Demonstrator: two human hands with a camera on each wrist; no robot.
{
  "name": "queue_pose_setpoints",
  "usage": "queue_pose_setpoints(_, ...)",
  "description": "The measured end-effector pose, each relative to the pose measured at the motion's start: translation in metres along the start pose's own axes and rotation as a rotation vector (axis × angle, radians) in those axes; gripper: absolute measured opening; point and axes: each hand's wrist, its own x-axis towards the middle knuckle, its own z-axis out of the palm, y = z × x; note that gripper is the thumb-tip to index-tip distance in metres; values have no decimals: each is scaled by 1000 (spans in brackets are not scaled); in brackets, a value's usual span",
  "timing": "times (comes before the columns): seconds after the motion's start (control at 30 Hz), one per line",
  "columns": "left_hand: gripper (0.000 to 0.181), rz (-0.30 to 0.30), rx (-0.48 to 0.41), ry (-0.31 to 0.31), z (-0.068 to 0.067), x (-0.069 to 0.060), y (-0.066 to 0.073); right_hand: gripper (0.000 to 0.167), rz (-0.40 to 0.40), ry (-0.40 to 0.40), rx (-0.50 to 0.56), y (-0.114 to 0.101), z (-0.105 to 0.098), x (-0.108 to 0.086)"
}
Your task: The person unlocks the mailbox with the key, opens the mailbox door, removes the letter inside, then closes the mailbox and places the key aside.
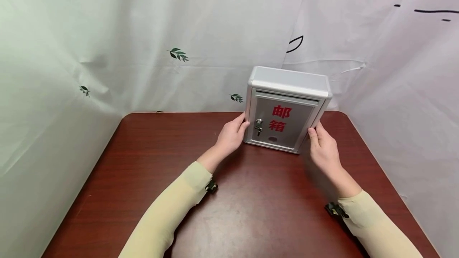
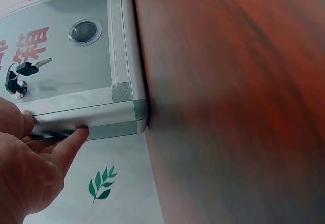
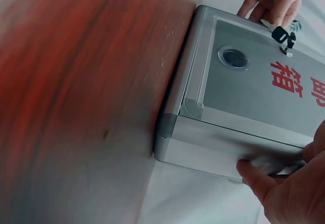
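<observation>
A silver metal mailbox (image 1: 287, 120) with red characters on its front stands at the back right of the table, its bottom edge at the tabletop. My left hand (image 1: 231, 132) grips its left side, thumb near the front edge. On the opposite side my right hand (image 1: 324, 148) holds the right wall, thumb towards the front. Keys (image 2: 30, 67) hang in the lock near the left edge of the door. Low on the door sits a small round window (image 3: 233, 58). The undersides of some fingers are hidden behind the box in the wrist views.
The box stands on a dark red-brown wooden table (image 1: 150, 170) with rounded far corners. Pale curtains (image 1: 201, 31) with leaf prints hang behind the table and along both sides, close to the mailbox's back.
</observation>
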Motion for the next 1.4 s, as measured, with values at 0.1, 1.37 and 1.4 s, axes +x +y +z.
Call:
queue_pose_setpoints(0.1, 54, -13, 7, 10, -12, -10, 11, 32, -14, 1, 11, -2, 5, 2)
queue_pose_setpoints(1.37, 48, -38, 76, 165, -68, -60, -11, 43, -131, -105, 76, -35, 57, 23)
queue_pose_setpoints(1.4, 48, -36, 76, 172, -69, -61, -12, 44, -128, -108, 77, -36, 58, 23)
